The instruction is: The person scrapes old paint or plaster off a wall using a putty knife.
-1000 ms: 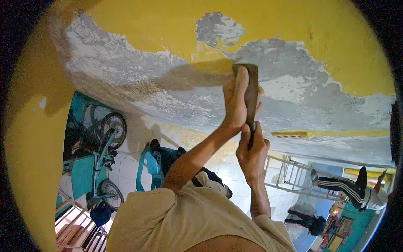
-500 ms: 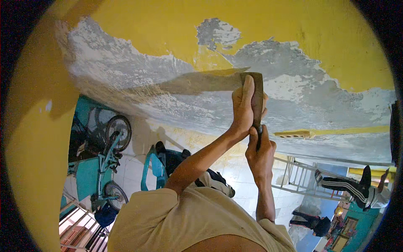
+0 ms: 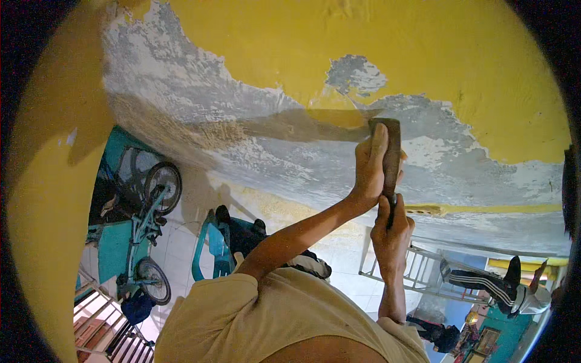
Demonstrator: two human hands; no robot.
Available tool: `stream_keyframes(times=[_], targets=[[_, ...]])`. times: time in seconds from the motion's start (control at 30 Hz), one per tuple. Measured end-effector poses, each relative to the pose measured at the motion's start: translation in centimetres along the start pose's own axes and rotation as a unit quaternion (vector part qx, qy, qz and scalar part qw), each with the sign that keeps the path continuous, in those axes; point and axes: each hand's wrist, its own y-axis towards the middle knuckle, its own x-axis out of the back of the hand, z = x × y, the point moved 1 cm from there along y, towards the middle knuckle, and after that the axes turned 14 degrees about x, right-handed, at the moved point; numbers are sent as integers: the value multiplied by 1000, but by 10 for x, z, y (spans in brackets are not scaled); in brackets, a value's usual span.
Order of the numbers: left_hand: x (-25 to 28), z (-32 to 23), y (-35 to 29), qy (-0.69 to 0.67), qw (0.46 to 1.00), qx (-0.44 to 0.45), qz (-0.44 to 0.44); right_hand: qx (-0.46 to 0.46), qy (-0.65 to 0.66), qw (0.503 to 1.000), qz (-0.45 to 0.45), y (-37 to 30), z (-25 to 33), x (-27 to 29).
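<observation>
My left hand [image 3: 369,169] is wrapped round the broad metal blade of a scraper [image 3: 392,145], its thumb pressed along the flat face. Just below, my right hand [image 3: 393,233] grips the dark handle. The blade points up at the wall, its wide end at the border between yellow paint [image 3: 272,48] and bare patchy grey plaster [image 3: 266,130]. Whether the edge touches the wall I cannot tell. A long shadow of hands and tool falls to the left. Above the blade is a small separate peeled patch [image 3: 357,75].
A yellow strip [image 3: 484,209] runs along the wall at right. A bicycle [image 3: 145,227] and a teal plastic chair [image 3: 209,245] stand behind at lower left. A metal ladder [image 3: 417,269] is at lower right, with a person [image 3: 484,281] beside it.
The view has shifted, so the wall sits further right and lower in the picture. Against the wall, the scraper and both hands have moved slightly left and up. Both grips stay the same.
</observation>
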Motion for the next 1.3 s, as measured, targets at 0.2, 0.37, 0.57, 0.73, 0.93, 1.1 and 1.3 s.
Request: stream_keyframes(times=[0.2, 0.37, 0.57, 0.73, 0.93, 1.1, 1.3], targets=[[15, -24, 3, -31, 998, -31, 36, 65, -20, 997, -21, 18, 26, -3], [5, 10, -1, 1, 1000, 2, 17, 23, -59, 998, 12, 0, 12, 13], [7, 8, 1, -3, 1000, 11, 7, -10, -27, 999, 34, -4, 8, 6], [4, 0, 2, -37, 998, 7, -50, 39, -1, 999, -10, 4, 0, -3], [9, 4, 2, 34, 998, -9, -44, -4, -7, 1000, 13, 0, 9, 7], [4, -14, 6, -43, 999, -12, -14, 63, -24, 998, -5, 15, 18, -2], [14, 0, 1, 9, 999, -3, 47, -50, -28, 998, 17, -4, 26, 6]])
